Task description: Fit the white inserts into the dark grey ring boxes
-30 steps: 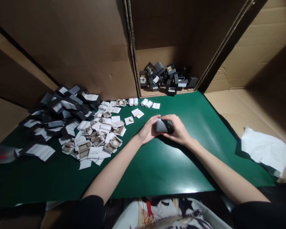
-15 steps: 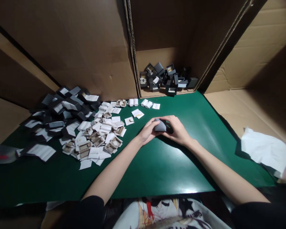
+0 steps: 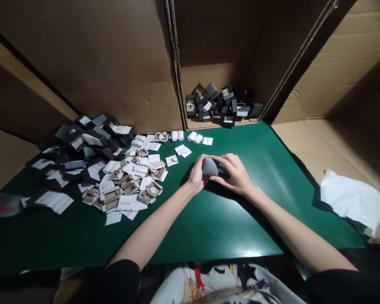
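Above the green table, a small grey-black gift box (image 3: 210, 167) is held between both hands, one flat grey face turned up toward me. My left hand (image 3: 196, 175) is closed around its left side. On the right side, my right hand (image 3: 236, 174) grips it with the thumb along the near edge and fingers along the far edge. What the box contains is hidden. Left of the hands lies a heap of white card inserts (image 3: 140, 169), some showing brown undersides. Nearest my left hand is a loose white card (image 3: 172, 160) with a small item on it.
Dark boxes with white papers (image 3: 95, 138) are piled at the left. A cardboard carton (image 3: 215, 71) at the back holds several dark boxes (image 3: 211, 91), some open. White crumpled sheet (image 3: 353, 198) lies at the right edge. A blurred clear-and-red object (image 3: 1, 204) sits far left.
The box has shifted slightly left and tilted, showing more of its grey face. My left hand now wraps its side, and my right hand's thumb and fingers have moved to its edges.
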A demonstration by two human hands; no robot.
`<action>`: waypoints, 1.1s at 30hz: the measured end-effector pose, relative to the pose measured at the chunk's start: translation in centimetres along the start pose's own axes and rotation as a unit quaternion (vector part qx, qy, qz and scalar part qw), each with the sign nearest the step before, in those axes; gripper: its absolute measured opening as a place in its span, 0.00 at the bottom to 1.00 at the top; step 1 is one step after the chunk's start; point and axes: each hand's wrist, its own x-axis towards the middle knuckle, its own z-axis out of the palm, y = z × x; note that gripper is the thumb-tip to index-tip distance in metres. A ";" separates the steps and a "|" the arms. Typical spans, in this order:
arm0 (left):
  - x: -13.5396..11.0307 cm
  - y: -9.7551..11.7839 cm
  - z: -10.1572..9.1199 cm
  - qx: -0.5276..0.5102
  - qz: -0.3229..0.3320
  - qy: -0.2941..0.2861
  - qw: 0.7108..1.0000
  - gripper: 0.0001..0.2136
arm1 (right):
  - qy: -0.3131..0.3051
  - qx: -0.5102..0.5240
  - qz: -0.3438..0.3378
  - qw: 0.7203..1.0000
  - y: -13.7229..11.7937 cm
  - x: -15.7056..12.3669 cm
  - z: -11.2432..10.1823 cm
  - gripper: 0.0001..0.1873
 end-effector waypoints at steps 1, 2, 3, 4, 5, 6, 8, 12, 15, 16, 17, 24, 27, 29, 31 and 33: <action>0.0 0.0 0.1 0.000 0.007 -0.001 1.000 0.10 | -0.001 -0.011 0.000 1.000 0.0 0.0 0.1 0.31; 0.0 -0.1 0.2 -0.001 0.011 0.000 1.000 0.10 | -0.001 -0.019 0.000 1.000 0.0 -0.1 0.2 0.31; 0.0 0.0 0.2 -0.005 0.013 0.002 1.000 0.10 | -0.002 -0.024 0.000 1.000 0.1 -0.1 0.3 0.31; 0.1 0.0 0.2 -0.007 0.013 0.002 1.000 0.10 | -0.001 -0.027 0.002 1.000 0.1 -0.1 0.3 0.30; 0.1 0.0 0.2 -0.009 0.013 0.001 1.000 0.11 | -0.001 -0.029 0.003 1.000 0.1 -0.1 0.4 0.30; 0.2 0.0 0.2 -0.010 0.015 -0.001 1.000 0.11 | -0.002 -0.031 0.004 1.000 0.1 -0.1 0.5 0.30; 0.3 0.0 0.1 -0.012 0.023 -0.001 1.000 0.13 | 0.001 -0.036 0.005 0.999 0.1 -0.2 0.6 0.29; 0.4 -0.1 0.0 -0.013 0.037 -0.003 0.999 0.15 | 0.008 -0.047 0.018 0.999 -0.1 -0.2 0.7 0.28; 0.5 -0.2 -0.2 -0.014 0.031 -0.021 0.999 0.16 | -0.001 -0.030 0.039 0.999 -0.3 -0.2 0.9 0.28; 0.5 -0.2 -0.3 -0.015 0.027 -0.026 0.999 0.16 | -0.002 -0.022 0.045 0.999 -0.4 -0.2 0.9 0.27; 0.6 -0.2 -0.4 -0.016 0.022 -0.028 0.999 0.16 | -0.002 -0.014 0.052 0.999 -0.4 -0.2 1.0 0.27; 0.5 -0.1 -0.3 -0.015 -0.021 -0.021 0.999 0.18 | 0.010 -0.008 0.082 0.997 -0.5 -0.4 1.2 0.24; 0.4 0.0 0.0 -0.016 -0.045 -0.012 0.999 0.20 | 0.015 -0.011 0.093 0.996 -0.4 -0.3 1.0 0.23; 0.4 0.0 0.1 -0.022 -0.057 -0.014 0.998 0.21 | 0.019 -0.011 0.099 0.995 -0.4 -0.2 0.9 0.23; 0.4 0.1 0.2 -0.026 -0.064 -0.018 0.997 0.21 | 0.023 -0.006 0.103 0.994 -0.4 -0.1 0.9 0.23; 0.4 0.1 0.2 -0.025 -0.068 -0.024 0.997 0.20 | 0.025 0.002 0.108 0.994 -0.5 -0.1 0.9 0.24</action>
